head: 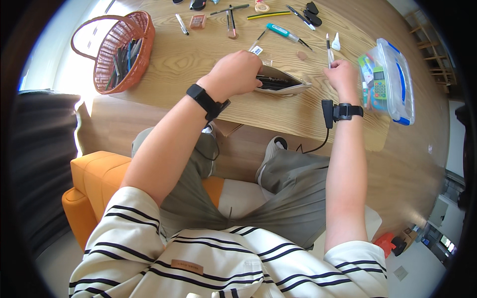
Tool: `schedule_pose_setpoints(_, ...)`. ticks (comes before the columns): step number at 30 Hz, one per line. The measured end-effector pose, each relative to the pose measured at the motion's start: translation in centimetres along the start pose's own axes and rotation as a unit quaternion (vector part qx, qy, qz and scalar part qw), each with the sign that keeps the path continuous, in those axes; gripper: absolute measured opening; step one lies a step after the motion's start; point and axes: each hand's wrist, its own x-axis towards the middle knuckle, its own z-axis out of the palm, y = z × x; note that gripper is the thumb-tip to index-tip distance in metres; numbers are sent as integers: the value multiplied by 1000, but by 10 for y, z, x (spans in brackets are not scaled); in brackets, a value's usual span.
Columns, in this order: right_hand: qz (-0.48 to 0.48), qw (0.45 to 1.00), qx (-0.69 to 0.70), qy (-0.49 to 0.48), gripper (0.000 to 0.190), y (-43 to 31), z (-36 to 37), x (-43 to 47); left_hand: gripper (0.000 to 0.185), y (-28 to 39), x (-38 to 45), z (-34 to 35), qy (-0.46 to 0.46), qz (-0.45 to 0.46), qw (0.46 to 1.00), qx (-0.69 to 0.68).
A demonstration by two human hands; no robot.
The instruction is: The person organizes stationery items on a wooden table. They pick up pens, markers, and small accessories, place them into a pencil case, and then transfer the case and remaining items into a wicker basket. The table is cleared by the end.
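Observation:
My left hand grips the left end of a pale zippered pouch. The pouch gapes open on the wooden table, and dark slender items show inside it. A tag with a printed code sticks up just beyond my left knuckles. To the right of the pouch, the fingertips of my right hand pinch the near end of a slim pen-like stick, which points away from me. A small white bottle stands or lies just beyond that hand; I cannot tell which.
An orange wicker basket of pens is at the left table edge. A clear lidded box with blue clips sits at the right. Farther back lie a teal tube-shaped tool, a yellow-and-black strip, a white pen and a pink box.

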Motion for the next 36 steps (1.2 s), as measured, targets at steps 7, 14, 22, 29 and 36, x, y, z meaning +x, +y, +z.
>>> schedule_pose_setpoints(7,-172,954,240,-46,18,-62,-33,-27,28,-2,2,6,5,6,1000,16)
schedule_pose_setpoints(14,-310,904,237,-173,15,-92,-27,-67,41,1,8,7,-16,-5,1000,24)
schedule_pose_setpoints(22,-369,924,54,-81,12,-85,-8,-63,45,-5,10,1,-14,-2,1000,7)
schedule_pose_setpoints(29,-266,951,-10,-156,13,-90,-11,-65,40,-10,9,-4,-38,-19,999,-27)
schedule_pose_setpoints(36,-251,952,11,-174,13,-88,-11,-65,38,-7,9,-4,-37,-22,999,-9)
